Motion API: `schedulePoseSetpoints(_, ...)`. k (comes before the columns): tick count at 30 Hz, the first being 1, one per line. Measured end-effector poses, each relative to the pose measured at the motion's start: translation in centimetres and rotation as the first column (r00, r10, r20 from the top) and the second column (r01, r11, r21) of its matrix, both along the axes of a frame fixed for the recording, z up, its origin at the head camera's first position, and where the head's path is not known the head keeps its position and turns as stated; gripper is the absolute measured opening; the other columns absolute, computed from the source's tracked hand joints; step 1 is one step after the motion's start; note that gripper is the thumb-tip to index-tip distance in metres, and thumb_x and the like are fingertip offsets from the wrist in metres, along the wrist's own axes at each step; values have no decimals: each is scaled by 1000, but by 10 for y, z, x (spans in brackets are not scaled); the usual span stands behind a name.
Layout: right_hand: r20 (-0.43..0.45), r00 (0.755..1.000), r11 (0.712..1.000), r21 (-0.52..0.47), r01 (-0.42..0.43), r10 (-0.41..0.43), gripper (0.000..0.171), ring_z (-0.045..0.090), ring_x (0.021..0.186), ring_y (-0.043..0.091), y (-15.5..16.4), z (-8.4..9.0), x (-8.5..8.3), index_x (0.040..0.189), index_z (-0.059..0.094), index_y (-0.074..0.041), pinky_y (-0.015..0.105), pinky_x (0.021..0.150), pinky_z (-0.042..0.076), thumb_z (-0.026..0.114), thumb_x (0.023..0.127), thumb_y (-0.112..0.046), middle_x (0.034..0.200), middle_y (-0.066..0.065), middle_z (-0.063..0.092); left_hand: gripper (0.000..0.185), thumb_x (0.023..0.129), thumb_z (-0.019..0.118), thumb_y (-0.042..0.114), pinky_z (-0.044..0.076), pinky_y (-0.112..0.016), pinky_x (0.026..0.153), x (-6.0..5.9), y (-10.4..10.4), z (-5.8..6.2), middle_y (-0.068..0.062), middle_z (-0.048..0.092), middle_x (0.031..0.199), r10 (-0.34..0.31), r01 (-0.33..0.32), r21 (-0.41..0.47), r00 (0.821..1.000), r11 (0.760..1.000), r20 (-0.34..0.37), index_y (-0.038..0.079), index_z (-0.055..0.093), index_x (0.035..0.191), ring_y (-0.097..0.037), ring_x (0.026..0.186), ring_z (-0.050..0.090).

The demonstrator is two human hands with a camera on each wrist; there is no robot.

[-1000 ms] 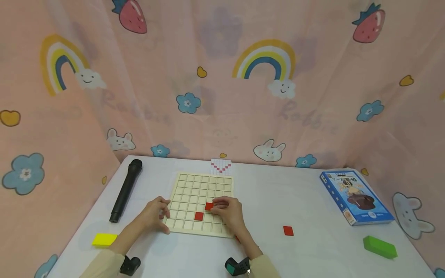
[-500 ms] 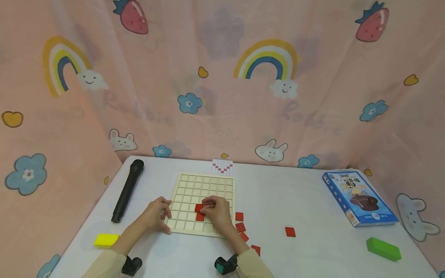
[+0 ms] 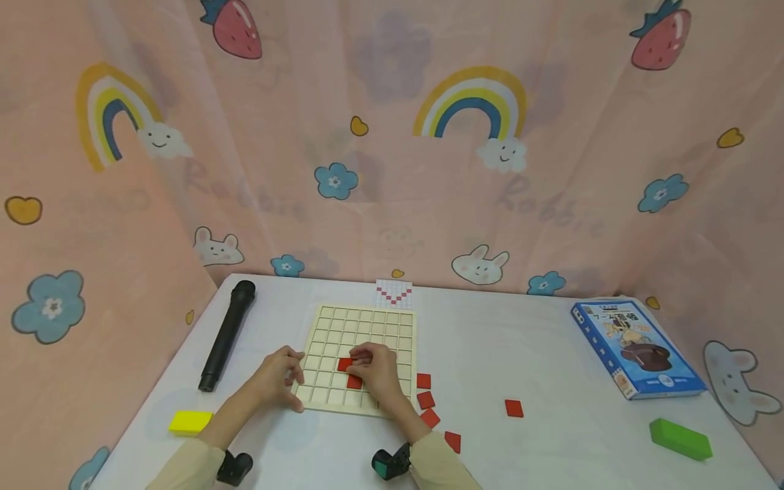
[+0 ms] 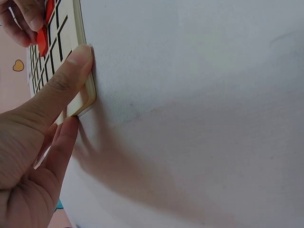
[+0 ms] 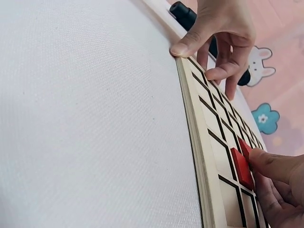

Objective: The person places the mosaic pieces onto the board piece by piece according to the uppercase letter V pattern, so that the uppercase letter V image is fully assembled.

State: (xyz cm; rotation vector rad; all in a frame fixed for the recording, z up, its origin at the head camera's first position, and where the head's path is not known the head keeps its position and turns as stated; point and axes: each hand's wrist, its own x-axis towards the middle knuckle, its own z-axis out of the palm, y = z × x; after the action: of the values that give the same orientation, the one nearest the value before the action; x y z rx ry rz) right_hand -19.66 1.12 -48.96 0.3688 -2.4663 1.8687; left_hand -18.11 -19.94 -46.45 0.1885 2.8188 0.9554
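A cream grid board (image 3: 361,333) lies on the white table. My left hand (image 3: 275,381) holds its near-left corner; in the left wrist view the thumb (image 4: 76,59) presses on the rim and the fingers lie along the side. Over the board, my right hand (image 3: 376,373) pinches a red square tile (image 3: 344,365) between thumb and fingers, low against the grid. Another red tile (image 3: 354,382) sits in a cell just nearer, partly behind the fingers. The right wrist view shows the seated tile (image 5: 242,168) beside the pinched one. Whether the pinched tile lies fully inside a cell, I cannot tell.
Several loose red tiles (image 3: 426,400) lie right of the board, and one more tile (image 3: 514,408) farther right. A pattern card (image 3: 394,294) stands behind the board. Around are a black microphone-like stick (image 3: 226,337), yellow block (image 3: 190,422), blue box (image 3: 637,350) and green block (image 3: 680,439).
My right hand has moved left across the board with its red tile, from right of the seated tile to its upper left. The loose tiles beside the board have come into view. The left hand stays.
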Motion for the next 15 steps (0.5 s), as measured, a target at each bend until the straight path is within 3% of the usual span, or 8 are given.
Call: schedulePoseSetpoints(15, 79, 997, 999, 34, 0, -3, 27, 70, 82, 23, 6, 10, 2, 100, 68, 6, 23, 70, 62, 76, 74, 7, 97, 16, 70, 43, 42, 92, 2, 59, -23, 79, -1, -2, 2, -19, 55, 128, -12, 12, -2, 1000, 1000, 12, 8, 58, 67, -39, 114, 54)
